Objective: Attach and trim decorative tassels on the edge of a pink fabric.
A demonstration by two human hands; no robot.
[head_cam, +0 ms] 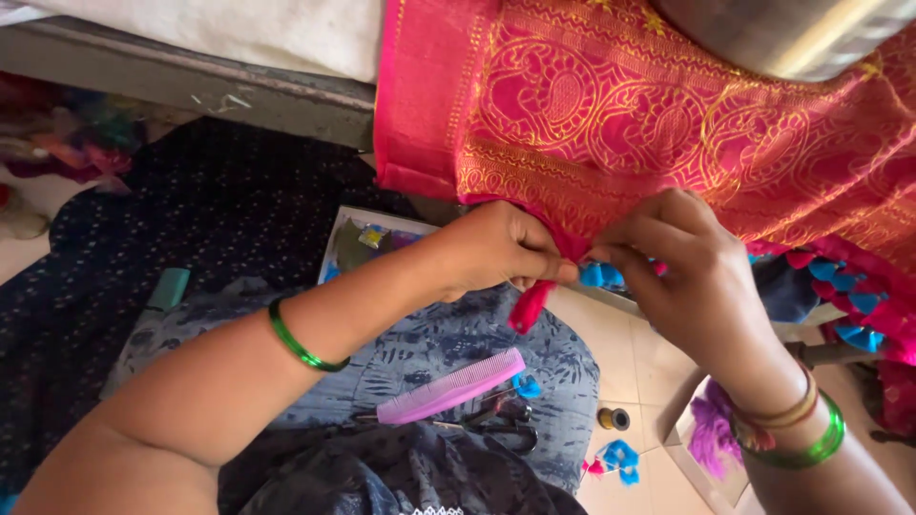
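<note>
- Across the upper right, hanging from the edge of a raised surface: pink cloth (668, 114) with gold woven motifs. Judged light, soft and limp; it will sag wherever unsupported. Best held at the hem, close beside the working point.
- Below, on the lap: dark blue printed fabric (458, 348), carrying the small tools.
- Left hand (496, 250): closed, fingertips pinching a pink tassel (530, 305) where it meets the hem of the cloth. A green bangle (301, 348) sits on the forearm.
- Right hand (682, 262): closed, fingertips pinching the hem just beside the left hand; the two hands nearly touch.
- Pink comb (450, 385): lies flat on the lap fabric, near its right edge.
- Scissors (506, 420): just below the comb, partly under it.
- Finished tassels (854, 300), pink and blue: along the hem toward the right edge. Judged fluffy and easily frayed.
- Thread spool (613, 418): on the tiled floor, apart from the lap.
</note>
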